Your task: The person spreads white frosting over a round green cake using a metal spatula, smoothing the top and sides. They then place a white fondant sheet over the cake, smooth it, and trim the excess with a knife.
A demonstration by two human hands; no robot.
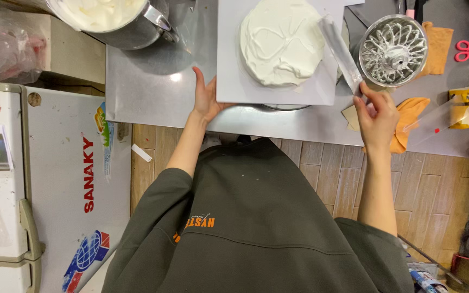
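A round cake (281, 40) coated in white cream sits on a square white board (232, 65) on a steel table (153, 81). My left hand (206, 97) rests open against the board's near-left corner, fingers under its edge. A long metal spatula (340, 51) smeared with cream is gripped by my right hand (376, 114), its blade angled up over the cake's right edge.
A large steel mixing bowl (137, 30) of white cream stands at the back left. A small steel bowl holding a cream-covered whisk (393, 50) sits right of the cake, with orange cloths (411, 116), red scissors (467, 50) and a white chest freezer (55, 190) at left.
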